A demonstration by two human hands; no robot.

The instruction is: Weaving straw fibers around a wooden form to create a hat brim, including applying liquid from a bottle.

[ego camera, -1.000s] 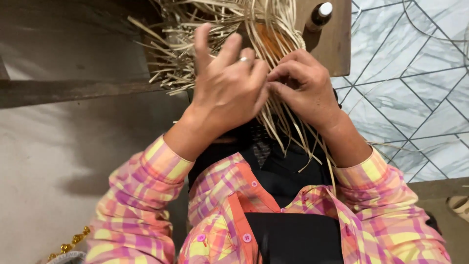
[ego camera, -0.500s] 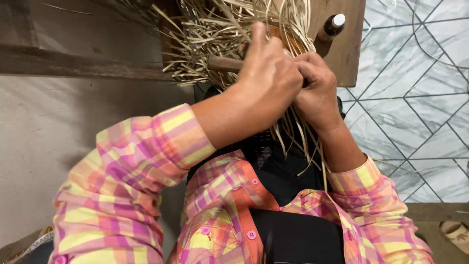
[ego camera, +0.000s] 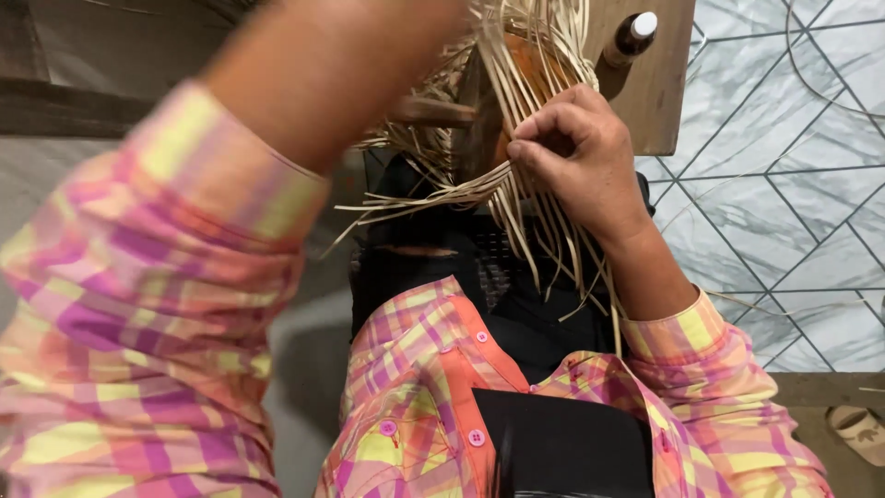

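The left arm in its pink, orange and yellow plaid sleeve [ego camera: 157,304] is filling the whole left half of the view, forearm rising toward the top edge. The left hand itself is running out of the top of the picture, so whether its fingers are open or closed cannot be told.

Behind the arms, grey and white marble-pattern floor tiles [ego camera: 793,184] are covering the right side, and a bare grey floor is showing on the left. A wooden desk [ego camera: 659,101] is sitting at the top, its edge just above the right hand.

The bundle of pale straw strips [ego camera: 535,111] is hanging down from the top centre, in front of the person's black top, fanning out over something orange that is mostly hidden. Loose ends are sticking out leftward and trailing down past the right wrist.

The right hand [ego camera: 585,166] is sitting right in the strands, fingers [ego camera: 544,152] curled closed and pinching a few strips of the straw, a band of them bending sideways out of the grip.

A small dark bottle with a white cap [ego camera: 631,37] is standing on the desk, just beside the straw. A sandal [ego camera: 857,432] is peeking in at the lower right corner.
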